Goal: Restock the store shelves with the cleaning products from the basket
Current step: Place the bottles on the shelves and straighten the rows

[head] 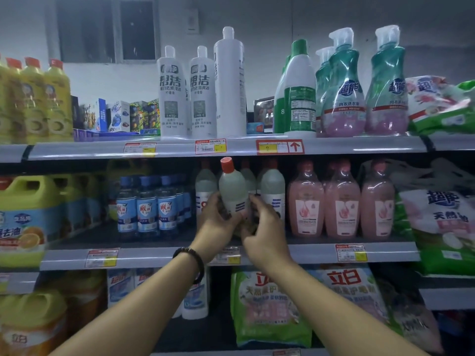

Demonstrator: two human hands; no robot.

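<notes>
Holding what, those two hands?

Both grip one pale bottle (232, 194) with a red cap. The left hand (217, 222) wraps its fingers round the lower body from the left, and the right hand (264, 224) curls round it from the right. A dark bead bracelet (191, 260) sits on the left wrist.

Where is the bottle?

At the front of the middle shelf (321, 254), tipped slightly left, just before a row of like red-capped bottles (272, 191). The hands hide its base, so I cannot tell whether it stands on the shelf. Its label is too blurred to read.

Any brands legible nearby?

Left of it are blue bottles (146, 206) marked 雕. To the right are pink bottles (341, 201) whose print is too small. On the top shelf (102, 151), white bottles (172, 93) read 帮洁, and teal pump bottles (344, 93) read 超能 with 内衣洗衣液 below. A price tag (280, 147) there bears a red upward arrow. On the lowest shelf, green bags (267, 304) show 立白.
</notes>
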